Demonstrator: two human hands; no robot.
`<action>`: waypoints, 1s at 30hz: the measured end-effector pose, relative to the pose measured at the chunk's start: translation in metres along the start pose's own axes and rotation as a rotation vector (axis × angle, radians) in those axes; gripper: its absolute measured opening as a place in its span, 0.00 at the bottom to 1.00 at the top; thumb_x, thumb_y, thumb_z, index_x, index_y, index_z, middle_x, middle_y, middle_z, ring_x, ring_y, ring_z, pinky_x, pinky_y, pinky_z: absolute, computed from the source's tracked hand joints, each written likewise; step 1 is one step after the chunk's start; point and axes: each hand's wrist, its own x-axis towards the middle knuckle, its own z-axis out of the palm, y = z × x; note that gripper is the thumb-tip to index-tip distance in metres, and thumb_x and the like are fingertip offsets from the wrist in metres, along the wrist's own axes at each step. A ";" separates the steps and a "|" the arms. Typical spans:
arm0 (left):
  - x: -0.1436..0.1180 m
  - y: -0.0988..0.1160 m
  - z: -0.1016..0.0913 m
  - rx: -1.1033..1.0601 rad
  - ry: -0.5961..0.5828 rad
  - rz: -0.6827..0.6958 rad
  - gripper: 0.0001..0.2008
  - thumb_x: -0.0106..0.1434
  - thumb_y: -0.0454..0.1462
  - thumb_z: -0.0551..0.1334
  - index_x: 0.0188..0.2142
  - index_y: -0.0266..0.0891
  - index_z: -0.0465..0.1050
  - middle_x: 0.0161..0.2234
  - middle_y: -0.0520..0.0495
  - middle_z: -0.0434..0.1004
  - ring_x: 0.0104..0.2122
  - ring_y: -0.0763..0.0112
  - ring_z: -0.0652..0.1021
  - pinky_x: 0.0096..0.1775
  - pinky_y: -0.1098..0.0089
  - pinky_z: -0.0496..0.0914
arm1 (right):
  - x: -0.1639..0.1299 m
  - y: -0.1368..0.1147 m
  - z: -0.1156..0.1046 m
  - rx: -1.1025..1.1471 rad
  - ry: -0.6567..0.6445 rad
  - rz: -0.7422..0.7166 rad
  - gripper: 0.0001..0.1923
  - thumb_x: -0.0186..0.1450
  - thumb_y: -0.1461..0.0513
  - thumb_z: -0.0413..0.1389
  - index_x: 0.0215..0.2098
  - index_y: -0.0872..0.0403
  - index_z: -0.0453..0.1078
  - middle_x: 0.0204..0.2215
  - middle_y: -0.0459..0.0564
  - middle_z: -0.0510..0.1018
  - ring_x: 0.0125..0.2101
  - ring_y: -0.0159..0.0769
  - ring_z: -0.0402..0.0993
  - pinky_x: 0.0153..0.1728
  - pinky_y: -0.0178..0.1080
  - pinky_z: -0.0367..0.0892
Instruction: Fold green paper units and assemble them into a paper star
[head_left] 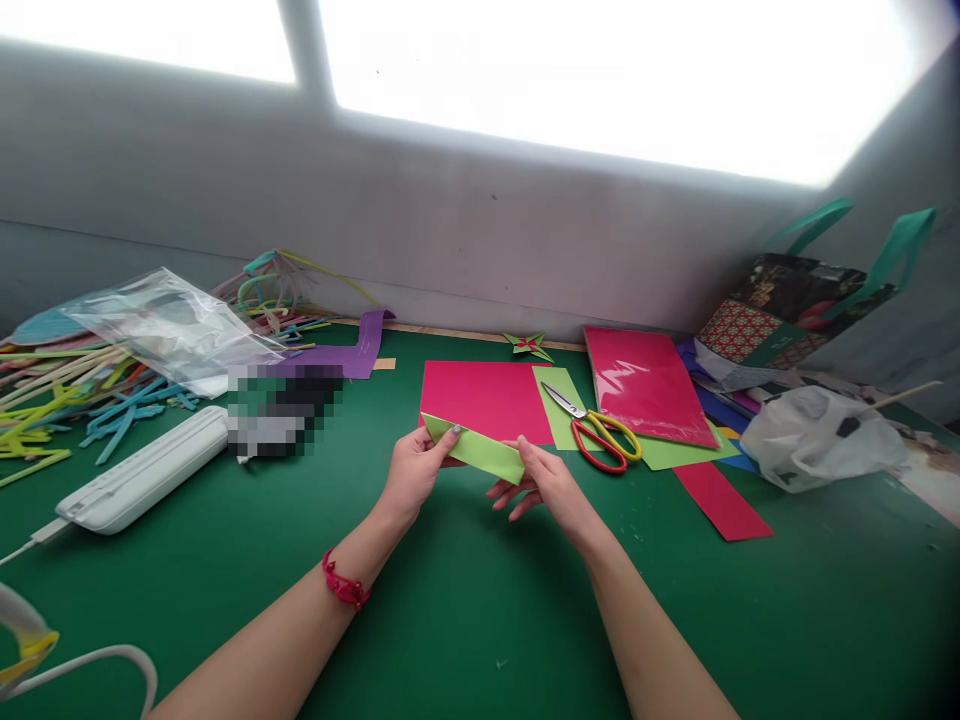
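A folded strip of light green paper is held just above the green table, one hand at each end. My left hand pinches its left, pointed end, and a red cord sits on that wrist. My right hand grips the right end between thumb and fingers. A red paper sheet lies flat right behind the strip.
Scissors with yellow and red handles lie on a green sheet to the right, beside a red packet. A red strip, a white plastic bag and a patterned bag sit further right. A white device, a clear bag and coloured strips fill the left.
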 end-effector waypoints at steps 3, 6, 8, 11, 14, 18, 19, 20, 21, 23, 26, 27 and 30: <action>-0.001 0.000 0.000 0.000 -0.006 0.007 0.16 0.52 0.43 0.64 0.37 0.33 0.74 0.32 0.44 0.79 0.33 0.62 0.77 0.34 0.65 0.73 | 0.002 0.003 0.002 -0.006 -0.044 -0.005 0.22 0.62 0.48 0.46 0.44 0.55 0.63 0.25 0.53 0.78 0.23 0.37 0.76 0.18 0.33 0.68; -0.002 -0.001 0.001 0.003 -0.002 0.016 0.16 0.53 0.42 0.64 0.37 0.33 0.74 0.32 0.44 0.79 0.33 0.62 0.77 0.34 0.65 0.73 | 0.004 0.008 0.003 0.011 -0.099 -0.022 0.20 0.61 0.50 0.49 0.41 0.58 0.63 0.23 0.53 0.77 0.21 0.36 0.75 0.19 0.33 0.69; -0.002 -0.001 0.001 0.008 0.008 0.023 0.15 0.53 0.42 0.64 0.36 0.33 0.74 0.32 0.44 0.78 0.33 0.62 0.77 0.33 0.65 0.73 | 0.005 0.010 0.004 0.023 -0.110 -0.030 0.19 0.61 0.51 0.49 0.40 0.58 0.63 0.21 0.52 0.77 0.19 0.35 0.74 0.19 0.34 0.69; -0.001 -0.002 0.000 0.018 0.026 0.034 0.15 0.53 0.43 0.64 0.36 0.33 0.74 0.32 0.44 0.78 0.33 0.62 0.77 0.33 0.65 0.73 | 0.005 0.011 0.004 0.038 -0.106 -0.030 0.19 0.61 0.51 0.50 0.41 0.58 0.63 0.22 0.53 0.77 0.20 0.36 0.75 0.21 0.36 0.70; 0.000 -0.002 -0.001 0.016 0.052 0.038 0.16 0.52 0.43 0.64 0.36 0.33 0.74 0.32 0.44 0.78 0.33 0.62 0.77 0.34 0.64 0.72 | 0.005 0.011 0.005 0.038 -0.100 -0.037 0.20 0.60 0.52 0.52 0.43 0.58 0.63 0.29 0.56 0.78 0.27 0.39 0.77 0.25 0.39 0.72; 0.001 -0.001 -0.001 0.009 0.062 0.047 0.16 0.52 0.43 0.63 0.37 0.33 0.73 0.33 0.44 0.78 0.34 0.61 0.77 0.34 0.65 0.72 | 0.006 0.013 0.005 0.004 -0.067 -0.040 0.20 0.60 0.50 0.51 0.37 0.60 0.66 0.26 0.56 0.78 0.25 0.39 0.77 0.24 0.38 0.72; 0.000 -0.001 -0.001 0.007 0.060 0.047 0.16 0.52 0.43 0.63 0.37 0.33 0.73 0.33 0.44 0.78 0.34 0.61 0.77 0.35 0.65 0.72 | 0.007 0.013 0.004 0.007 -0.051 -0.033 0.21 0.60 0.49 0.51 0.36 0.60 0.66 0.25 0.56 0.78 0.24 0.39 0.77 0.24 0.38 0.71; 0.000 -0.001 -0.001 0.005 0.058 0.043 0.17 0.52 0.44 0.64 0.37 0.33 0.73 0.34 0.43 0.78 0.34 0.61 0.77 0.35 0.65 0.72 | 0.007 0.013 0.004 0.013 -0.041 -0.022 0.21 0.59 0.49 0.51 0.35 0.60 0.66 0.24 0.56 0.78 0.23 0.39 0.77 0.23 0.38 0.71; -0.001 -0.002 0.000 0.002 0.058 0.035 0.17 0.52 0.44 0.64 0.37 0.33 0.74 0.34 0.43 0.78 0.34 0.61 0.77 0.35 0.64 0.72 | 0.007 0.013 0.003 0.021 -0.041 -0.012 0.21 0.59 0.49 0.51 0.35 0.60 0.67 0.24 0.56 0.78 0.23 0.39 0.77 0.24 0.38 0.71; -0.001 -0.002 0.000 -0.009 0.058 0.020 0.18 0.51 0.45 0.64 0.37 0.33 0.73 0.34 0.43 0.78 0.35 0.61 0.77 0.35 0.64 0.72 | 0.006 0.012 0.002 0.031 -0.056 -0.002 0.21 0.59 0.49 0.51 0.35 0.61 0.67 0.26 0.57 0.78 0.25 0.39 0.77 0.25 0.38 0.71; -0.001 -0.002 -0.001 -0.042 0.040 -0.005 0.19 0.50 0.44 0.65 0.38 0.33 0.73 0.34 0.42 0.78 0.36 0.60 0.77 0.37 0.63 0.72 | 0.004 0.009 0.002 0.021 -0.054 -0.024 0.21 0.59 0.49 0.51 0.35 0.61 0.68 0.29 0.59 0.78 0.27 0.40 0.77 0.25 0.38 0.71; -0.001 -0.001 0.000 -0.064 0.031 -0.015 0.19 0.51 0.44 0.65 0.39 0.33 0.73 0.35 0.42 0.78 0.36 0.60 0.77 0.37 0.63 0.72 | 0.004 0.009 0.002 0.020 -0.045 -0.039 0.21 0.59 0.49 0.51 0.34 0.61 0.67 0.29 0.60 0.78 0.27 0.40 0.77 0.24 0.38 0.70; -0.004 0.003 0.003 -0.169 -0.045 -0.075 0.20 0.54 0.45 0.62 0.41 0.33 0.71 0.39 0.40 0.76 0.39 0.59 0.76 0.40 0.61 0.71 | 0.004 0.008 0.004 0.042 -0.021 -0.083 0.20 0.60 0.50 0.51 0.32 0.60 0.67 0.27 0.59 0.79 0.25 0.40 0.76 0.24 0.38 0.70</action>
